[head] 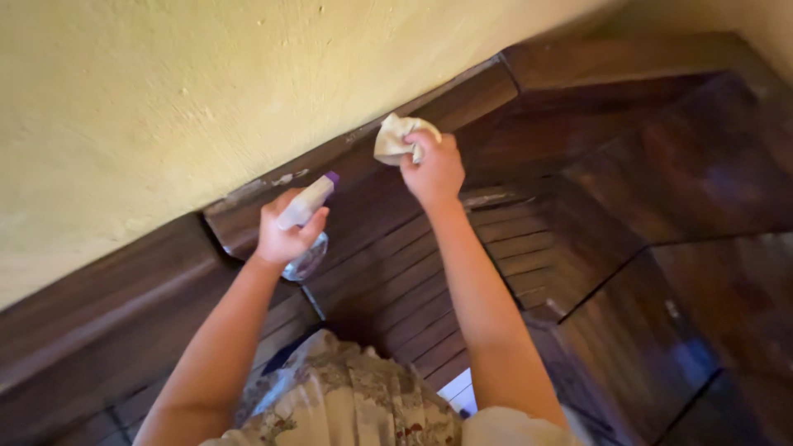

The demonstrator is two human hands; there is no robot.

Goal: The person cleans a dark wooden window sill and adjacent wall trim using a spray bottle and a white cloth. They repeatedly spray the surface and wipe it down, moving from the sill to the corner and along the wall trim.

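head view: left hand (pixel 285 235) clenches a spray bottle (pixel 304 223), its long axis pointing to 1 o'clock at the wood trim (pixel 363 144). right hand (pixel 434 169), nearer the trim, grips a crumpled cloth (pixel 396 136) at its 10 o'clock, touching the trim.

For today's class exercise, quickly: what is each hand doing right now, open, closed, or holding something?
Left hand: closed around a clear spray bottle with a purple tip.
Right hand: closed on a crumpled pale cloth, held up by the dark wooden trim.

Both bare arms reach up, left hand (pixel 285 234) and right hand (pixel 434 172) each in a closed grip.
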